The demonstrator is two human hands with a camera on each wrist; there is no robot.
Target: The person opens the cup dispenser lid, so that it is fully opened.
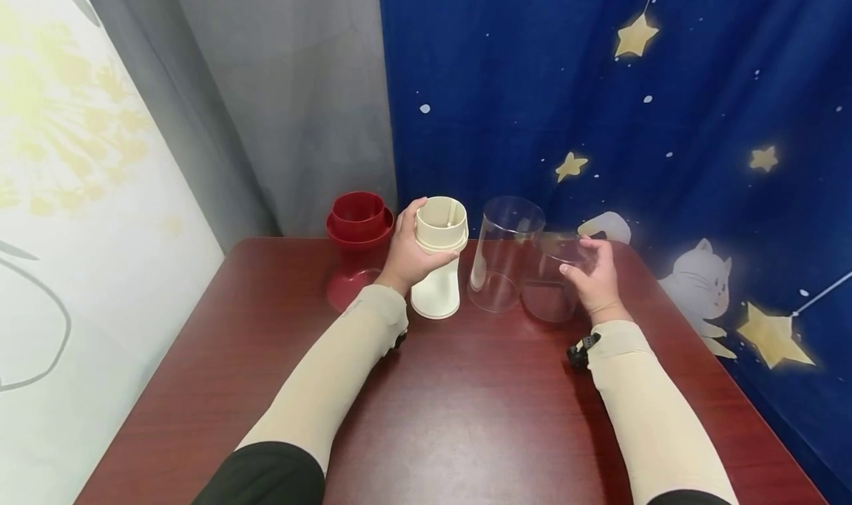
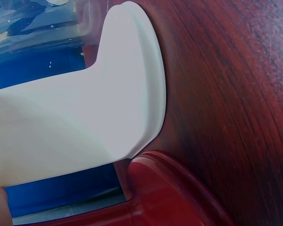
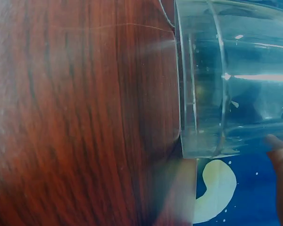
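Note:
My left hand (image 1: 407, 255) grips the cream plastic stand (image 1: 435, 292) just under its round collar, thumb across the front. It stands upright on the table, with a flared foot; the left wrist view shows this cream stand (image 2: 75, 117) with its foot on the wood. My right hand (image 1: 594, 274) holds the upper part of a shorter clear plastic cylinder (image 1: 547, 302), thumb at the near side. In the right wrist view the clear cylinder (image 3: 203, 103) has its end at the tabletop, with fingers (image 3: 282, 162) at its side.
A matching red stand (image 1: 359, 242) is left of the cream one. Between the hands stands a taller clear cylinder (image 1: 495, 268), close beside the shorter one. All are near the back edge of the brown table (image 1: 466, 416), with a blue star-patterned curtain (image 1: 479, 120) behind.

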